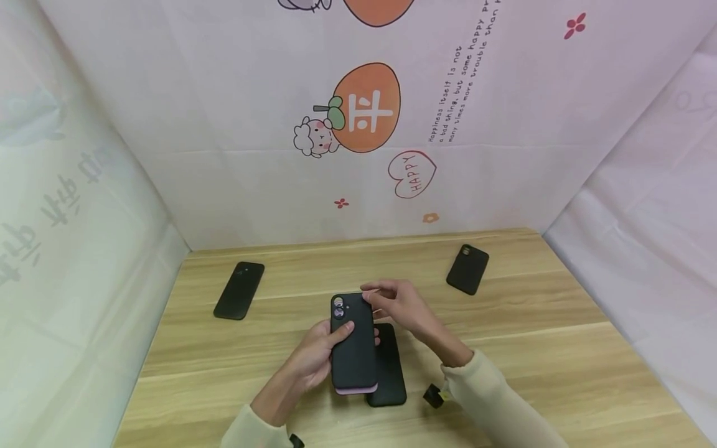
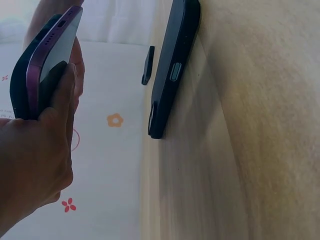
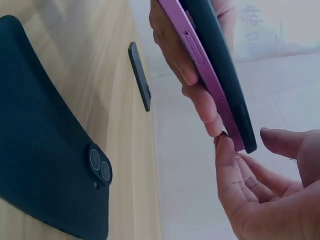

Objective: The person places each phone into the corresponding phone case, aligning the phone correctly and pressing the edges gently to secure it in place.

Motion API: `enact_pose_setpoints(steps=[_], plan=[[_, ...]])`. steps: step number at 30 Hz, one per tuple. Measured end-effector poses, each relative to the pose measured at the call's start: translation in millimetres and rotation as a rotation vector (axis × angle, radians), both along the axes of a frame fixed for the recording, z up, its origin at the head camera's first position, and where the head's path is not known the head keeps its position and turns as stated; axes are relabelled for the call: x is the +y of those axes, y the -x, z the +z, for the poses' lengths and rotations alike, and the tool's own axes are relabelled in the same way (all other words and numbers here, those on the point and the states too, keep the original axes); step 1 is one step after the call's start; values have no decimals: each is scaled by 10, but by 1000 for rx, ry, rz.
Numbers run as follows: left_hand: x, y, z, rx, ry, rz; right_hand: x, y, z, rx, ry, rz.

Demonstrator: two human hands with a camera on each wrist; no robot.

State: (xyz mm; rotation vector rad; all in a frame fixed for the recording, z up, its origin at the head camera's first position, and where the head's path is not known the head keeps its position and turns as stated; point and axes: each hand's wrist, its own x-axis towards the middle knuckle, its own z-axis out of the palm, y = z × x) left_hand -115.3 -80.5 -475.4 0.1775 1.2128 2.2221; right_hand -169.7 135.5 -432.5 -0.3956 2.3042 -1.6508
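Note:
My left hand [image 1: 313, 358] grips a pink-purple phone [image 3: 220, 102] from the side, its thumb pressed on the black phone case [image 1: 354, 358] that lies over the phone's back. Two camera lenses show through the case's cutout at the top left. At the bottom end a strip of pink sticks out past the case, and in the right wrist view the two edges sit unevenly. My right hand [image 1: 400, 305] is at the upper right corner. There its index fingertip touches the phone's edge, while the thumb stands slightly apart from the case.
Partly behind the held phone, a black phone-shaped piece [image 1: 392, 370] with two camera rings lies on the wooden table [image 1: 504, 386]. Another black phone-shaped piece [image 1: 239, 290] lies at the back left, and a smaller black case [image 1: 467, 269] at the back right. Printed cloth [image 1: 252, 199] walls the table.

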Motion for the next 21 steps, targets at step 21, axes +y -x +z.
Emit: enact_pose_setpoints(steps=[21], plan=[[24, -30, 54, -6, -16, -35, 38, -23, -25, 9, 72, 29]])
